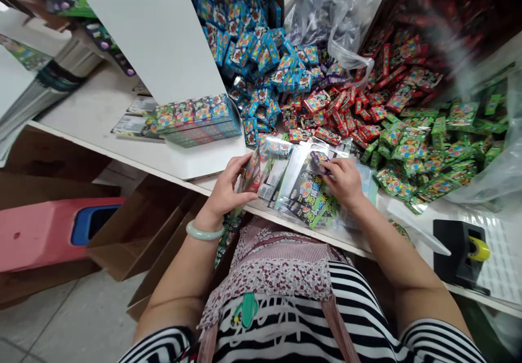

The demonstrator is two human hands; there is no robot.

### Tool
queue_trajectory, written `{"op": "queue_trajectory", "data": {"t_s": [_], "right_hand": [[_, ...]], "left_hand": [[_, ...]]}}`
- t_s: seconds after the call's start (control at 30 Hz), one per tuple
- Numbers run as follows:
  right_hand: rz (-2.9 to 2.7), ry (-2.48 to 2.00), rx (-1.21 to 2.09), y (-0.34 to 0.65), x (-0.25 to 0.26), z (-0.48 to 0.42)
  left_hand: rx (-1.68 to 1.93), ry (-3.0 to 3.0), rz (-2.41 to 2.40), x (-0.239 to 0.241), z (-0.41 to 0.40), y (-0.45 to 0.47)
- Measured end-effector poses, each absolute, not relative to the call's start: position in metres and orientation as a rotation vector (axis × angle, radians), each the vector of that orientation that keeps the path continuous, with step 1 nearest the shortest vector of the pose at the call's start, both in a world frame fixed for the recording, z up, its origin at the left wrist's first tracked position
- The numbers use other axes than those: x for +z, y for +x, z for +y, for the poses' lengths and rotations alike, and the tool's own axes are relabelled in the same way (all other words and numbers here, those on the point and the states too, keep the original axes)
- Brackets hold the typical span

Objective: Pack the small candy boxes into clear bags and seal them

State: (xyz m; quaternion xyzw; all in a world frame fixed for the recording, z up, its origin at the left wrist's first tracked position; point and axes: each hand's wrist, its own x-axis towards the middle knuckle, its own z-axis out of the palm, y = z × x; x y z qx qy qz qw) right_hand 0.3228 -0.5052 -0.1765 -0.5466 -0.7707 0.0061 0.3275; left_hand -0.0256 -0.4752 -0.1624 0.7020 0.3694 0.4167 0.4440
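My left hand (228,186) is curled round the edge of a clear blister pack (261,167) that stands tilted on the white table (101,107). My right hand (345,180) pinches a small purple box (320,159) just above a printed black and green backing card (308,189) lying near the table's front edge. More clear packs and cards lie under and between both hands. A pale green bangle sits on my left wrist.
Heaps of small boxes cover the table: blue (253,42) at the back, red (367,102) in the middle, green (432,145) on the right. A filled tray of packs (196,121) stands left. A black tape dispenser (460,254) sits at right. Cardboard boxes and a pink stool are below.
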Motion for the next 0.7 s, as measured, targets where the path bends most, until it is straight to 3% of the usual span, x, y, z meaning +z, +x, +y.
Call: {"op": "queue_trajectory", "data": {"t_s": [0.1,0.3,0.53,0.7], "right_hand": [[-1.718,-1.51,0.127,0.332,-0.168,-0.504],[-1.236,-1.625,0.763,0.327,-0.173,-0.508],[-2.131,-1.674,0.428,0.332,-0.162,-0.522],[-2.641,-1.468,0.565,0.32,-0.147,-0.498]], "left_hand": [[0.99,1.848,0.935,-0.164,-0.477,-0.022],[0.868,2.123,1.136,-0.159,-0.481,-0.01],[0.697,2.304,1.147,-0.164,-0.485,-0.01],[0.613,2.337,1.104,-0.167,-0.483,-0.014]]}}
